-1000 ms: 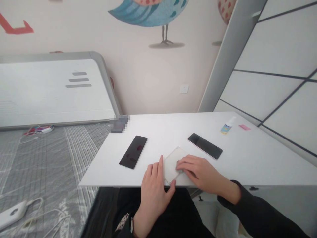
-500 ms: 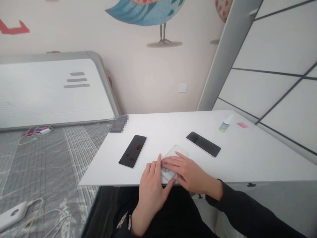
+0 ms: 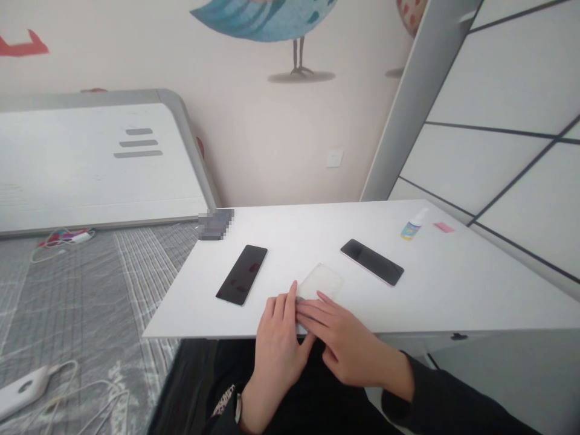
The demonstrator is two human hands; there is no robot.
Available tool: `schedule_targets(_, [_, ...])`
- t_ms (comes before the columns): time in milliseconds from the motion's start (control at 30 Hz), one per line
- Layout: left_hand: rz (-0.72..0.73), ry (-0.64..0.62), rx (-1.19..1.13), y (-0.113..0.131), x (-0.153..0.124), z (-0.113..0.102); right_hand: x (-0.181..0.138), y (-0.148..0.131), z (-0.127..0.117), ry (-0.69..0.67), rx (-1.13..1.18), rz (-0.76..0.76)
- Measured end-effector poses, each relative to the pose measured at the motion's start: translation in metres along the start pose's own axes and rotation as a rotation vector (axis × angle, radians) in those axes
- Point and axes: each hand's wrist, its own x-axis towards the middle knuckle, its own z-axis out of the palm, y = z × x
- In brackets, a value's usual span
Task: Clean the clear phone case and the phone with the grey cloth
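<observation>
A clear, flat case, which looks like a phone case, lies at the front edge of the table, its near part hidden under my hands. My left hand grips its left side, fingers along the edge and thumb at the near end. Across the near half of the case stretches my right hand, fingers extended and lying on it, with the tips touching my left hand. A small greyish patch shows by these fingertips; what it is I cannot make out. On either side lie a black-screened phone and another phone.
A small bottle with a white top and a pink piece are at the back right of the white table. A blurred-out dark item sits at the back left corner. Cables and a white device lie on the bed at left.
My right hand has slid down toward the table's front edge and me, uncovering more of the far part of the case. My left hand has hardly moved.
</observation>
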Motion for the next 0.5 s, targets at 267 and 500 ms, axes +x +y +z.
schedule_targets(267, [0.000, 0.017, 0.008, -0.002, 0.000, 0.003, 0.006, -0.012, -0.006, -0.023, 0.090, 0.050])
schedule_targets(500, [0.019, 0.010, 0.023, -0.002, 0.001, 0.000, 0.008, 0.015, -0.002, 0.031, 0.024, 0.086])
